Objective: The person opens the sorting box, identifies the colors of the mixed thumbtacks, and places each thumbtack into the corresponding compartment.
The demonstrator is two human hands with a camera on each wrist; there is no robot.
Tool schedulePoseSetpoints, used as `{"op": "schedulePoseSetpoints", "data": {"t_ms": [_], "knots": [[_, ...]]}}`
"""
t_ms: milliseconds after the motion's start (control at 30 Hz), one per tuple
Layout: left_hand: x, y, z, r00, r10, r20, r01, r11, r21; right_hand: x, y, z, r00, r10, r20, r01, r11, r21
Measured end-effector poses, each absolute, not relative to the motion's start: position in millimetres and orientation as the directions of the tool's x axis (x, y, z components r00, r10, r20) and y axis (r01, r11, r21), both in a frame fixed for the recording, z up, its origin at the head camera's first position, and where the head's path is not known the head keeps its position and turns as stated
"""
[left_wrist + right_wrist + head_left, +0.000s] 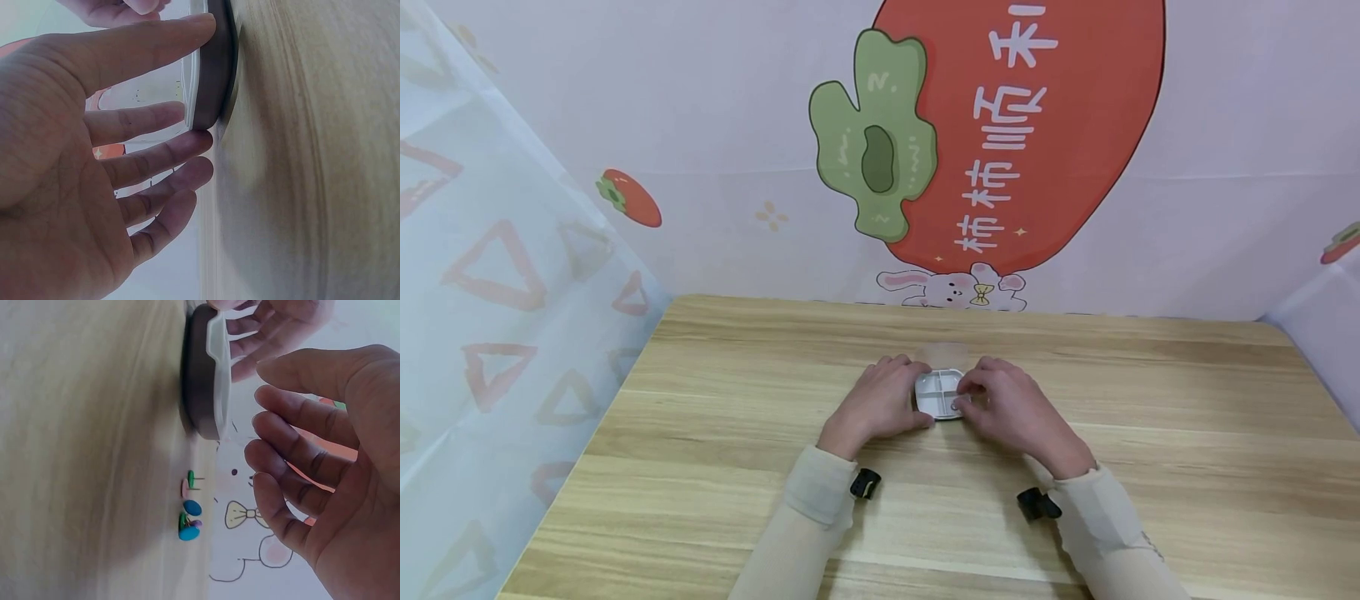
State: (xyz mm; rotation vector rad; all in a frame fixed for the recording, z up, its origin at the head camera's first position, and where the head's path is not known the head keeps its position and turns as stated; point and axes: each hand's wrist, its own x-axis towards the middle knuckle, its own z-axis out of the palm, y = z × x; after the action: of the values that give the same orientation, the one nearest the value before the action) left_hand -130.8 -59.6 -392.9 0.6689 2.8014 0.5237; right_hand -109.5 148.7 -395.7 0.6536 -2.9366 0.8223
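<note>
A small white box with a cross divider and dark outer sides sits on the wooden table. My left hand holds it from the left, thumb at the near edge and fingers at the far edge. Over the box's right side hovers my right hand, its thumb and index fingertips a little apart; I see nothing between them in the right wrist view. A tiny shiny object, too small to make out, shows beside the right thumb in the near right compartment.
Several thumbtacks lie on the table past the box in the right wrist view, among them a blue one, a pink one and a green one. A printed cloth hangs behind the table.
</note>
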Motion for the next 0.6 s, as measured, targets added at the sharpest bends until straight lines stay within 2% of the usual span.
{"op": "schedulePoseSetpoints", "data": {"t_ms": [600], "knots": [[-130.3,-58.7,-391.2,-0.878,0.460,-0.132,0.375,0.833,0.408,-117.3,171.6,-389.0,-0.945,-0.307,0.113,-0.320,0.792,-0.520]]}}
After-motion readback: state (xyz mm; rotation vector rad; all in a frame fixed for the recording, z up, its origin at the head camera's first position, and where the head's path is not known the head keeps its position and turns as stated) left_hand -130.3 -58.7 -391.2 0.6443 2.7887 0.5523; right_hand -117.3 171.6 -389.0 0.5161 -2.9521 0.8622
